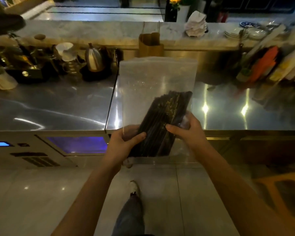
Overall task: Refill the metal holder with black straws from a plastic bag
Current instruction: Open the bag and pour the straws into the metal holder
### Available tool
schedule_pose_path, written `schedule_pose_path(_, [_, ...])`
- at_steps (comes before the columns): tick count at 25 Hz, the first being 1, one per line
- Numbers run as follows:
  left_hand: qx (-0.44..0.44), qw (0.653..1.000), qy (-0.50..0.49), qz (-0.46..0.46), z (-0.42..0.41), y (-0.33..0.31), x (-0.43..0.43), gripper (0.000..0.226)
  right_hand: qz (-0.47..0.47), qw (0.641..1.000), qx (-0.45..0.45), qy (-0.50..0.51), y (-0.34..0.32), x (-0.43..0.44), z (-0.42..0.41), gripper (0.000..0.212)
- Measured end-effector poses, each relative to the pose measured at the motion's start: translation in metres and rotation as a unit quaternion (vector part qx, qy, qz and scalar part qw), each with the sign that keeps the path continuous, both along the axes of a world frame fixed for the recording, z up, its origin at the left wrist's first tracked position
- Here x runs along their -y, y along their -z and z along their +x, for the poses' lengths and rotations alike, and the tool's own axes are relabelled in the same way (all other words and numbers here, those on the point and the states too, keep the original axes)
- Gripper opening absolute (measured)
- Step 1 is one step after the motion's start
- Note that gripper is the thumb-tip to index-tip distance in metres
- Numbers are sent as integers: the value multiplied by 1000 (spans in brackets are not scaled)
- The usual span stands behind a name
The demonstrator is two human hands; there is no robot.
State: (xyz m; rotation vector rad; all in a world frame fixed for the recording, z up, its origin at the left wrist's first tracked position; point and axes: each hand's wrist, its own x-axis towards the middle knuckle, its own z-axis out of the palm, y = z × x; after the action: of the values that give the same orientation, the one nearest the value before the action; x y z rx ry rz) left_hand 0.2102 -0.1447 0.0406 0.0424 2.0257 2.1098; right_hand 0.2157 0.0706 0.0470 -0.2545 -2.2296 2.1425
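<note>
A clear plastic bag (153, 77) stands upright in front of me, over the front edge of the steel counter (49, 108). A bundle of black straws (162, 120) fills its lower half, leaning to the right. My left hand (124, 142) grips the bag's lower left side, thumb across the straws. My right hand (186, 132) grips the lower right side, thumb pressed on the bundle through the plastic. I cannot pick out a metal straw holder with certainty in this view.
A brown paper bag (151, 45) stands behind the plastic bag. A metal kettle (94, 58) and coffee gear crowd the counter's left back. Packets and orange items (264, 63) lean at the right. Plates (237, 34) and crumpled paper (196, 24) lie on the marble ledge.
</note>
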Motion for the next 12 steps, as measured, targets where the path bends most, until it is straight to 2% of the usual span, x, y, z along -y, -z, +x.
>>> schedule_pose_path(3, [-31,999,14,-22,-61,2,-11,25,54,998,-4,37,-8,-9,-50,53])
schedule_pose_path(6, [-87,995,23,-43,-122,-1,-30,20,115,985,-16,125,-17,-21,-100,59])
schedule_pose_path(8, [-137,988,30,-60,-157,-4,-46,22,150,970,-40,186,-25,-30,-127,51])
schedule_pose_path(10, [-178,979,42,-86,-182,-6,-64,21,176,965,-42,192,-34,-35,-146,38])
schedule_pose_path(12, [-192,976,39,-92,-198,-8,-83,22,222,956,-42,185,-40,-38,-162,39])
